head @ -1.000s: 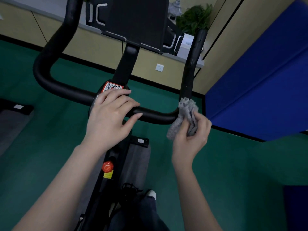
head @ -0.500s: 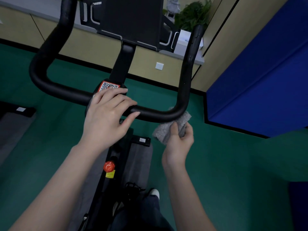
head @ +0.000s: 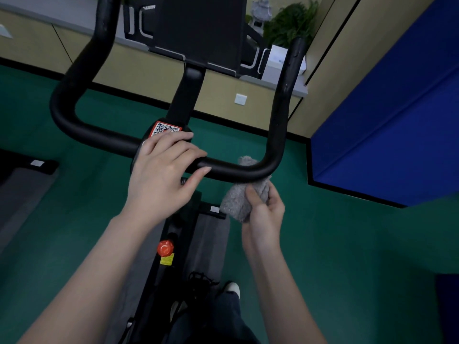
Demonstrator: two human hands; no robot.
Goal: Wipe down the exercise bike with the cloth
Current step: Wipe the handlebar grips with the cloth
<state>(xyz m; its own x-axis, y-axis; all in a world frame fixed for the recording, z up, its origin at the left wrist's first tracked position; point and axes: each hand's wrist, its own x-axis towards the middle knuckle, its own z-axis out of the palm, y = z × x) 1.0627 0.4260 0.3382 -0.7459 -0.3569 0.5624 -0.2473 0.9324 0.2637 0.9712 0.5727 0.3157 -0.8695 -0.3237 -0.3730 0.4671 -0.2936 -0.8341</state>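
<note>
The exercise bike's black handlebar (head: 99,135) runs across the middle of the view, with a dark console (head: 198,26) above its stem. My left hand (head: 161,175) rests flat on the bar's centre, fingers straight, just below a red QR sticker (head: 165,128). My right hand (head: 264,214) grips a grey fluffy cloth (head: 238,197) and presses it against the underside of the bar's lower right bend. A tuft of the cloth shows above the bar.
A red knob (head: 165,247) sits on the bike frame below. Green floor (head: 347,244) surrounds the bike, with a grey mat (head: 19,184) at left. A blue padded wall (head: 397,120) stands at right, and a potted plant (head: 290,21) on the far counter.
My right hand slid the cloth down from the right upright of the handlebar to the lower bend and under the bar. My left hand stayed on the bar's centre.
</note>
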